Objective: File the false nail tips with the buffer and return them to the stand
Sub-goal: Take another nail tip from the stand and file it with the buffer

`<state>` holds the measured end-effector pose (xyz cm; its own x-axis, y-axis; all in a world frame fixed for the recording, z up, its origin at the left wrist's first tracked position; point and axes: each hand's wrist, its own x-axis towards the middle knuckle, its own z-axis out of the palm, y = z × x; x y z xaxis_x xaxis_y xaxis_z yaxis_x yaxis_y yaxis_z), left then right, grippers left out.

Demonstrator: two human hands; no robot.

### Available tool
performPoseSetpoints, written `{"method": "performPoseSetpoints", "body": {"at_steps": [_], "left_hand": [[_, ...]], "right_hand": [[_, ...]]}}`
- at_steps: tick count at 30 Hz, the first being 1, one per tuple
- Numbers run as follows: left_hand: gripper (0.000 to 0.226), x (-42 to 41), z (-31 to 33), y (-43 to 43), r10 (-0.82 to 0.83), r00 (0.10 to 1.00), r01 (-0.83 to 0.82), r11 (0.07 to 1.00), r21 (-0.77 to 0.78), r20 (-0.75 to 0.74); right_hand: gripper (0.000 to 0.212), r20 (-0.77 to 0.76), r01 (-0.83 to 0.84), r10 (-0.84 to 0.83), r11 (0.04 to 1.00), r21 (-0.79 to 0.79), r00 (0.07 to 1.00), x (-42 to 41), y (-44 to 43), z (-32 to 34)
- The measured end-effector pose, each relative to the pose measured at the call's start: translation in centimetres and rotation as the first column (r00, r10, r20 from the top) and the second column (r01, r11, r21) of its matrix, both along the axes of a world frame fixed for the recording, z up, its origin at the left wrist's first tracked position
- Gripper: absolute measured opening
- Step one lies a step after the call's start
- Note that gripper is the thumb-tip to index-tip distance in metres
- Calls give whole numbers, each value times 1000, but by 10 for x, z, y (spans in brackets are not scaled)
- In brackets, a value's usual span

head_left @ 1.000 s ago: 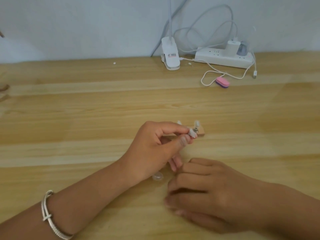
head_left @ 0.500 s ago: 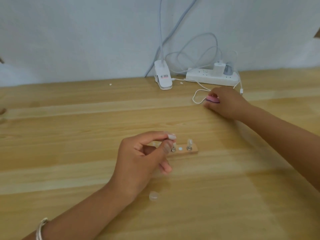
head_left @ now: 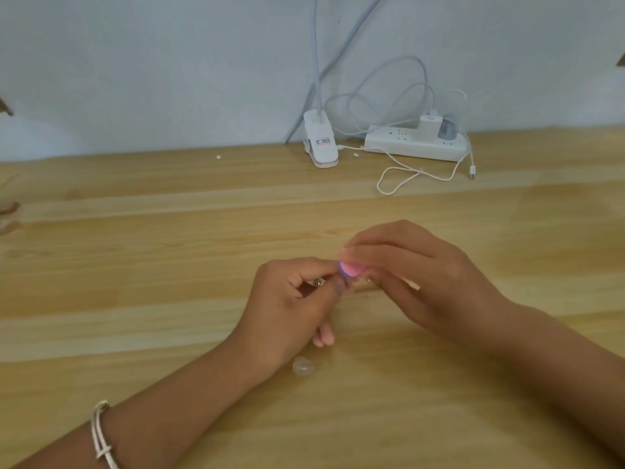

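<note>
L hand (head_left: 291,306) pinches nail tip (head_left: 339,265) w/ thumb + index, centre of table (head_left: 169,265). R hand (head_left: 406,275) grips pink buffer (head_left: 352,269) against tip, blurred. Stand (head_left: 318,283) mostly hidden behind hands. Loose clear tip (head_left: 302,365) near side of L hand. Power strip (head_left: 412,143) far.

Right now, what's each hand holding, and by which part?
Right hand pinches the pink buffer by one end, other end exposed. Left hand pinches a nail tip; which part, too blurred.

Left hand (head_left: 291,306) pinches nail tip (head_left: 338,269); right hand (head_left: 416,275) holds pink buffer (head_left: 352,268).
</note>
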<state>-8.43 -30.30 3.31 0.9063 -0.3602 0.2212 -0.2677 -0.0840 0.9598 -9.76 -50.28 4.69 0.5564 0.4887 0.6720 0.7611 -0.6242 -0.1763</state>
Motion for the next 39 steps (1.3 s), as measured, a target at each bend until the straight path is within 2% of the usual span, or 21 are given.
{"method": "performPoseSetpoints", "body": {"at_steps": [3, 8, 12, 14, 16, 19, 23, 25, 28, 30, 33, 35, 39], "left_hand": [[15, 0, 4, -1, 9, 1000, -10, 999, -35, -20], [15, -6, 8, 2, -75, 997, 75, 996, -56, 1], [11, -3, 8, 4, -44, 998, 39, 995, -93, -54], [10, -3, 7, 5, -77, 996, 73, 993, -95, -41], [10, -4, 6, 5, -127, 992, 125, 988, -91, -13], [12, -3, 6, 6, -138, 990, 137, 986, -91, -8], [13, 0, 5, 7, -118, 991, 109, 987, -116, -65], [14, 1, 4, 7, -147, 987, 139, 985, -106, -70], [14, 1, 5, 9, -197, 977, 189, 977, -98, -78], [15, 2, 6, 10, -204, 974, 192, 974, -123, -94], [16, 3, 7, 10, -212, 969, 193, 970, -151, -124], [16, 3, 6, 9, -231, 966, 215, 966, -141, -113], [18, 3, 6, 10, -267, 957, 249, 956, -156, -109]], "right_hand": [[25, 92, 34, -33, 999, -6, 995, 0, -5, -2], [23, 224, -11, 34, 995, -103, 974, -9, 1, -11], [20, 222, 78, -72, 997, -21, 972, -3, -12, -5], [20, 252, 58, -61, 998, 21, 966, -6, -6, -8], [21, 282, 3, -1, 1000, -5, 959, -10, 2, -14], [21, 262, 7, 11, 998, -67, 965, -3, -7, -16], [22, 209, 95, -97, 995, 21, 973, 3, -19, -11], [23, 219, 34, -43, 998, 46, 975, -3, -9, -14], [22, 272, -32, 46, 998, -57, 961, -7, -1, -18], [20, 276, 12, 9, 997, -76, 961, -2, -8, -14], [23, 242, 44, -43, 999, 1, 969, -1, -13, -11], [22, 237, -15, 4, 999, 46, 972, -7, -4, -13], [21, 269, -37, 42, 999, -24, 962, -7, -2, -15]]}}
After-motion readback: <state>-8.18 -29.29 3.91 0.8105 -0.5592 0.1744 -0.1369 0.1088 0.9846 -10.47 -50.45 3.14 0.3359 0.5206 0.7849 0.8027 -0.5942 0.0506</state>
